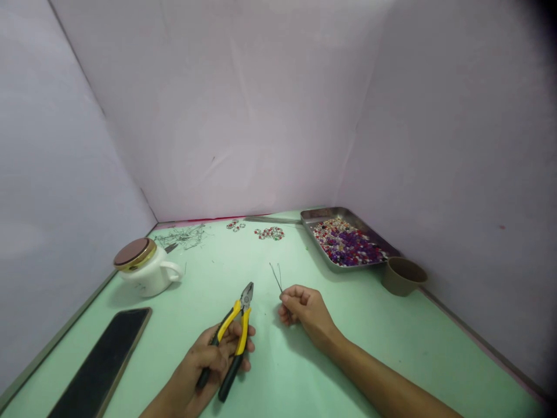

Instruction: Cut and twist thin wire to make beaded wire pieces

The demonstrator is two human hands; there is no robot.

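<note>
My left hand [215, 355] is closed around the yellow and black handles of a pair of pliers [242, 316], whose jaws point away from me. To its right, my right hand [304, 310] pinches thin metal wires [277, 277] between thumb and fingers. Two wire ends stick up and spread apart, with small bends at their tips; the lower part is hidden in the fingers. The plier jaws and the wires are apart. Beyond the hands lie small rings of red, white and green beads [270, 233] and a smaller beaded cluster [235, 225].
A metal tray [319, 255] of mixed beads stands at the back right beside a brown cup [402, 276]. On the left are a lidded white mug [152, 276], a phone [102, 366] and scattered wire pieces [185, 236]. Long straight wires [272, 220] lie by the back wall.
</note>
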